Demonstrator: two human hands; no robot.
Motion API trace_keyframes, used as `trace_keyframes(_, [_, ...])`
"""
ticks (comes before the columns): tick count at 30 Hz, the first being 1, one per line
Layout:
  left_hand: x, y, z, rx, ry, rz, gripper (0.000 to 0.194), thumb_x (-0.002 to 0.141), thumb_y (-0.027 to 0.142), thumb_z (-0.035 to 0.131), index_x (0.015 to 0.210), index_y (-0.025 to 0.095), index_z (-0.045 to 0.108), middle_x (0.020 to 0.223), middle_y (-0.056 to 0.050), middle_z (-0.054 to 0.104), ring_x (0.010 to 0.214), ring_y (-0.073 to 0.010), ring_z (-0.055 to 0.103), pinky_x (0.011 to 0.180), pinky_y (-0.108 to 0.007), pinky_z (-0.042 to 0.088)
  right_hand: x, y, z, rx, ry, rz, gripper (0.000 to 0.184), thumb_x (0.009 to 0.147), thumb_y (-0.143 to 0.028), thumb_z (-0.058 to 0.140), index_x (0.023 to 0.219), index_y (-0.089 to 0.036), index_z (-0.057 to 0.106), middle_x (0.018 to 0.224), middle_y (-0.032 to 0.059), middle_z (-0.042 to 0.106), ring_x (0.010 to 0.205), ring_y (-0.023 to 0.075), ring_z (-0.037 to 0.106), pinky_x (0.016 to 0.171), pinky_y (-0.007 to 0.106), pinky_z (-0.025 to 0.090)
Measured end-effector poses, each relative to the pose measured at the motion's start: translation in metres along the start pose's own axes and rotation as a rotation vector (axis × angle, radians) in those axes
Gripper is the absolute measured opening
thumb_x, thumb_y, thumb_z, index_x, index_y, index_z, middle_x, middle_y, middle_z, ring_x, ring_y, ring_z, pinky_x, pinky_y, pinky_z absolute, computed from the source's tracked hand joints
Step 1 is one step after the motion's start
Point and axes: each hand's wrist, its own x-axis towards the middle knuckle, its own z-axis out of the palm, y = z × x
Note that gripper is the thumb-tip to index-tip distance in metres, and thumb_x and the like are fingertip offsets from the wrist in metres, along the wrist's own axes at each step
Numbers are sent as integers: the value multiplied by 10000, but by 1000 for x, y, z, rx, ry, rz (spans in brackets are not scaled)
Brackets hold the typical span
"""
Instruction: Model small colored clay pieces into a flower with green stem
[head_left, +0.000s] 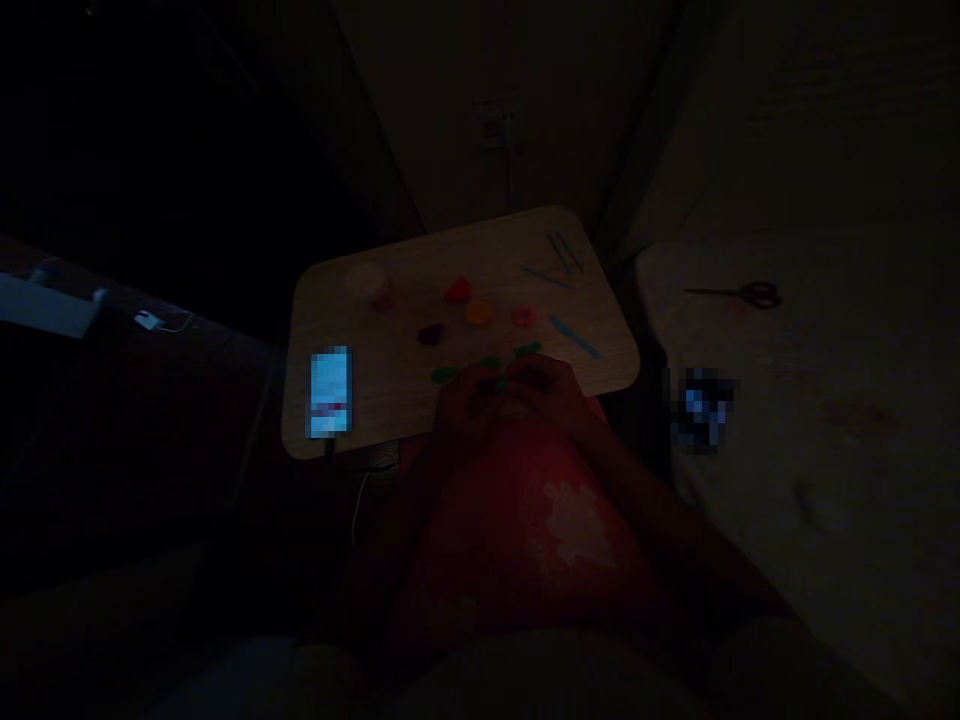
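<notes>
In the dim head view, my left hand [466,402] and my right hand [553,392] meet at the near edge of a small wooden table [405,395]. Between their curled fingertips sits a small green lump of modelling clay [502,383], which both hands pinch. Just beyond my fingers lie more green clay pieces: one at left [444,374], one in the middle [489,361] and one at right [527,349]. Farther back are a red lump [457,290], an orange lump [480,313], a pink lump [523,316] and a dark purplish lump [430,334].
A blue pen-like tool [576,337] and several thin sticks [551,275] lie on the table's right. A pale round container [366,280] stands back left, with a lit phone [330,392] nearer. Scissors [742,293] and a blurred-out object [703,410] rest on the pale surface at right.
</notes>
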Motion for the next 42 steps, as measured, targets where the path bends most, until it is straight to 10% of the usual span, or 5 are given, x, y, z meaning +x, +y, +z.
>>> trace_keyframes(27, [1,-4,2,-89,9,-110,294,976,509,642,933,218,649,868,-31,701,799,-200,645,735,-321,507,-8,-12,2,-264,8,-180,227,872,-460,780,935,-243,788,853,43,800,723,189,717,664,307,558])
trace_keyframes(42, [2,-2,3,-226,-27,-96,290,959,432,697,1166,245,777,1114,-86,759,1025,-239,709,914,-390,580,-5,-11,2,49,-54,9,217,840,-406,790,946,-230,718,777,3,752,610,151,690,585,271,554])
